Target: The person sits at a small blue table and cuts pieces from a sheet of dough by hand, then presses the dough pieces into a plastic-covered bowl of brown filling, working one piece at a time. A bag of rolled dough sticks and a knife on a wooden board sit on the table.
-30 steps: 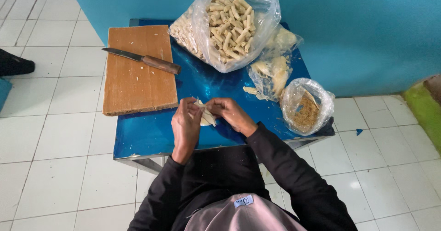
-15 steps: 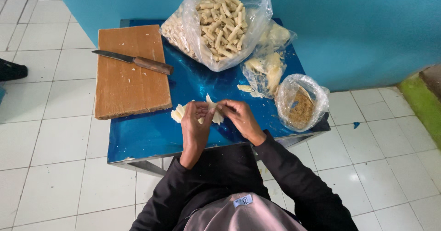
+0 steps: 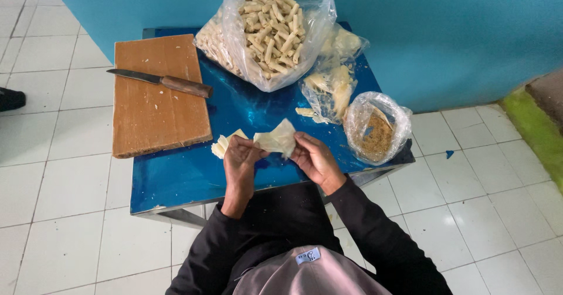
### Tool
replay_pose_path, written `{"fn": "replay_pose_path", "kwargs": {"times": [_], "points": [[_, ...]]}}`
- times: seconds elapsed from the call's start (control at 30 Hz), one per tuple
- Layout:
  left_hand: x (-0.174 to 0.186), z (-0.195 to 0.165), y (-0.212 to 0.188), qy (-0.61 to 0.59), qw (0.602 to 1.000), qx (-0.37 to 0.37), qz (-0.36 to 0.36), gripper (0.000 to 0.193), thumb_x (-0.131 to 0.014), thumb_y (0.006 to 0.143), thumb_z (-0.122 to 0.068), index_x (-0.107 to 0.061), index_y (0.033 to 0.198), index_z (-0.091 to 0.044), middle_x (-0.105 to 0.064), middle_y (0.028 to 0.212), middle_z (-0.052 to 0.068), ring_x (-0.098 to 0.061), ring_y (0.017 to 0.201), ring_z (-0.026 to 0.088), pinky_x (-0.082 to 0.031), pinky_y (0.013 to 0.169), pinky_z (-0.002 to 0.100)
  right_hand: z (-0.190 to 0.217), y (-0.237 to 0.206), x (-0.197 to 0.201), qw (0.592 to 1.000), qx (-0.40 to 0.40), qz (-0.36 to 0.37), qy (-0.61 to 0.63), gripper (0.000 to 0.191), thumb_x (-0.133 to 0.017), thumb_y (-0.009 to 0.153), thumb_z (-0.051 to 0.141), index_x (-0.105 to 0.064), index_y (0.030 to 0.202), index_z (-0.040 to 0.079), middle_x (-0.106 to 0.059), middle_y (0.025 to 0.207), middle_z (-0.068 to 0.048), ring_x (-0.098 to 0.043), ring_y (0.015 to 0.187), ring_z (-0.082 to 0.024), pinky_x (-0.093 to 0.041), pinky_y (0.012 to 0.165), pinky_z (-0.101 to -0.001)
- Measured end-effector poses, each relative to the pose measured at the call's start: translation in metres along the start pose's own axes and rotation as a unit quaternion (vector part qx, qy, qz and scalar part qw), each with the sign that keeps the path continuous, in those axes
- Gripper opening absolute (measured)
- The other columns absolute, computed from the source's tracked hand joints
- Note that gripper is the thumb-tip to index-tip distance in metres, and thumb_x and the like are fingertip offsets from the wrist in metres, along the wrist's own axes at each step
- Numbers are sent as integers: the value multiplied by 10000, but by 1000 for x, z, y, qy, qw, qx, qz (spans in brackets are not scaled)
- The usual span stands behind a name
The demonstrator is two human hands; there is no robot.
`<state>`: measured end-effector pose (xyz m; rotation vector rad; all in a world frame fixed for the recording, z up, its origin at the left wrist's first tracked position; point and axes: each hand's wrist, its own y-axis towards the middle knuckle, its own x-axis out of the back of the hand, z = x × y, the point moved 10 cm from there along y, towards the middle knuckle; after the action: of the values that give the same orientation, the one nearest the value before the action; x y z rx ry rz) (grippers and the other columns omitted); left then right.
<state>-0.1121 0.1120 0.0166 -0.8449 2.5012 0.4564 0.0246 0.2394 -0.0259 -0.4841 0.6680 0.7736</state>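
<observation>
My left hand (image 3: pixel 239 161) and my right hand (image 3: pixel 314 158) together hold a thin pale wrapper sheet (image 3: pixel 277 138) just above the blue table (image 3: pixel 176 180). Both pinch it by its edges, the sheet spread between them. A small stack of similar pale sheets (image 3: pixel 223 143) lies on the table just left of my left hand. Behind my hands stands a big clear bag of pale rolled sticks (image 3: pixel 271 26).
A wooden cutting board (image 3: pixel 157 104) lies at the table's left, with a wooden-handled knife (image 3: pixel 159 81) across its far end. A clear bag of pale scraps (image 3: pixel 332 85) and a small bag of brown filling (image 3: pixel 377 128) sit at the right. White floor tiles surround the table.
My hands have lifted a wrapper sheet off the table and spread it between them. The view has shifted slightly, so the table sits higher and more to the left.
</observation>
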Motion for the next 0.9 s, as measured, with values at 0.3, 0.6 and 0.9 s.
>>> {"fn": "replay_pose_path", "kwargs": {"times": [0.3, 0.6, 0.9], "points": [[12, -41, 3, 204, 977, -35, -57, 228, -538, 946, 67, -480, 1159, 13, -706, 1013, 146, -722, 856, 158, -602, 726, 286, 98, -35, -9, 841, 306, -64, -441, 133, -663, 1084, 128, -714, 1150, 25, -693, 1077, -65, -645, 981, -141, -522, 891, -284], [-4, -107, -19, 528, 805, -257, -87, 435, -598, 891, 76, -500, 1310, 13, -680, 1124, 272, -688, 955, 400, -558, 781, 436, 27, -104, -99, 487, 393, 110, -772, 358, -738, 900, 105, -716, 1252, 50, -692, 1299, -52, -633, 1121, -213, -487, 973, -399], [3, -99, -19, 656, 739, -107, -112, 300, -720, 913, -123, -653, 1202, -79, -570, 1217, 197, -664, 768, 397, -499, 579, 474, 170, -40, -63, 377, 363, -78, -849, 352, -666, 830, -8, -828, 1065, 197, -531, 1145, -48, -466, 1036, -272, -351, 898, -417]]}}
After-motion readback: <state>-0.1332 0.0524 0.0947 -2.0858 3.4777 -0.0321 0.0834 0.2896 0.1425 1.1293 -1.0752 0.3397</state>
